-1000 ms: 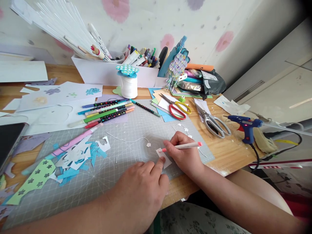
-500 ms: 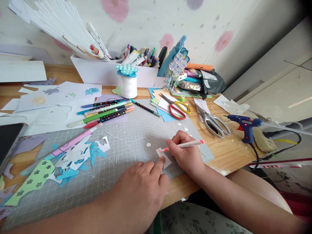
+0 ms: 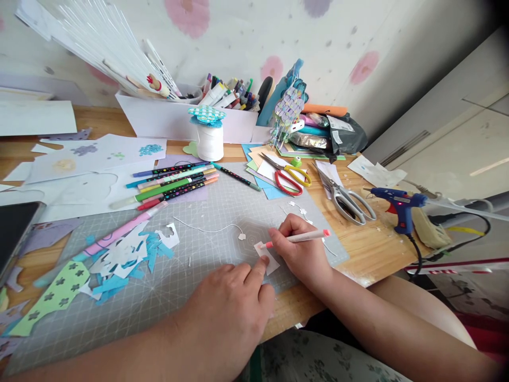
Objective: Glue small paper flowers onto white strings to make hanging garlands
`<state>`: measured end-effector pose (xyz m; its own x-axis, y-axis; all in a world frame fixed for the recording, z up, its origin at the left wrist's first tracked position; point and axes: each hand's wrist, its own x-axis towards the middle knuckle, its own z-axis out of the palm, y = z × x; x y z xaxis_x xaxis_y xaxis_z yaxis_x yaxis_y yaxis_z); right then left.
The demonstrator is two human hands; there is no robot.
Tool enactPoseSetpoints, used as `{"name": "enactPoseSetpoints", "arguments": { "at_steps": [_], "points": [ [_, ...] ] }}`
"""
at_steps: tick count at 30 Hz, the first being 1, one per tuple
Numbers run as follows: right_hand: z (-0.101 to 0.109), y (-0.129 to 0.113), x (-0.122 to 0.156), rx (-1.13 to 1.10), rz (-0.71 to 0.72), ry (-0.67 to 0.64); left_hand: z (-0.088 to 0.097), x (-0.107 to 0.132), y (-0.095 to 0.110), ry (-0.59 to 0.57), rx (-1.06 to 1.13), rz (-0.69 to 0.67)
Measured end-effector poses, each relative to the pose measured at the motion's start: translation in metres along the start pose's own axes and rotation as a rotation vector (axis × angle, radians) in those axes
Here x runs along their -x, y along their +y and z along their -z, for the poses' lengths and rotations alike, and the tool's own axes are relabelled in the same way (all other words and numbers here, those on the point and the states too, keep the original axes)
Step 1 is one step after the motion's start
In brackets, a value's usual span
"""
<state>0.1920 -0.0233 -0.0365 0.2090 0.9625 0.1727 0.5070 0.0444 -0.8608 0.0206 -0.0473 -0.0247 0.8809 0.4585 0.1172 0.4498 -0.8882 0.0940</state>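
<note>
My right hand (image 3: 304, 252) pinches a felt-tip pen (image 3: 304, 236) with a white barrel and a coral-pink tip and end. The pen's tip touches the upper end of a small white paper strip (image 3: 271, 265), where a faint pink mark shows. My left hand (image 3: 234, 297) lies with its index fingertip pressing on the strip's left edge, the other fingers loosely bent. Under both hands is a grey cutting mat (image 3: 159, 313). Just beyond them, a white string (image 3: 202, 229) ends in a small white paper flower (image 3: 242, 236). More tiny flowers (image 3: 303, 211) on string lie behind my right hand.
Several pens (image 3: 175, 183) lie beyond a pile of paper scraps (image 3: 123, 254) on the left. Red-yellow scissors (image 3: 288, 178), grey scissors (image 3: 350, 201) and a blue glue gun (image 3: 401, 204) lie to the right. A thread spool (image 3: 210, 143) stands at the back; a phone (image 3: 18, 228) lies far left.
My right hand and the pen's rear end have shifted very slightly left, with the tip still on the strip. My left hand stays in place.
</note>
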Motion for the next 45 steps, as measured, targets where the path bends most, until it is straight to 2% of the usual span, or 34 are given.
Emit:
{"name": "enactPoseSetpoints", "arguments": {
  "at_steps": [8,21,29,45],
  "points": [
    [-0.0001,-0.001,-0.0002,-0.016,-0.023,0.01,0.0026,0.0001,0.0002,-0.026,0.017,0.0],
    [0.0032,0.0031,-0.0008,-0.109,-0.051,0.029,0.0007,-0.0008,-0.0021,-0.001,0.03,-0.018],
    [0.002,-0.0036,-0.0018,0.001,0.008,0.025,0.0014,-0.0005,-0.0028,0.019,0.011,-0.019],
    [0.0016,-0.0013,-0.0009,0.001,-0.012,0.028,0.001,-0.0008,-0.0029,0.022,-0.02,-0.03]
  ]
}}
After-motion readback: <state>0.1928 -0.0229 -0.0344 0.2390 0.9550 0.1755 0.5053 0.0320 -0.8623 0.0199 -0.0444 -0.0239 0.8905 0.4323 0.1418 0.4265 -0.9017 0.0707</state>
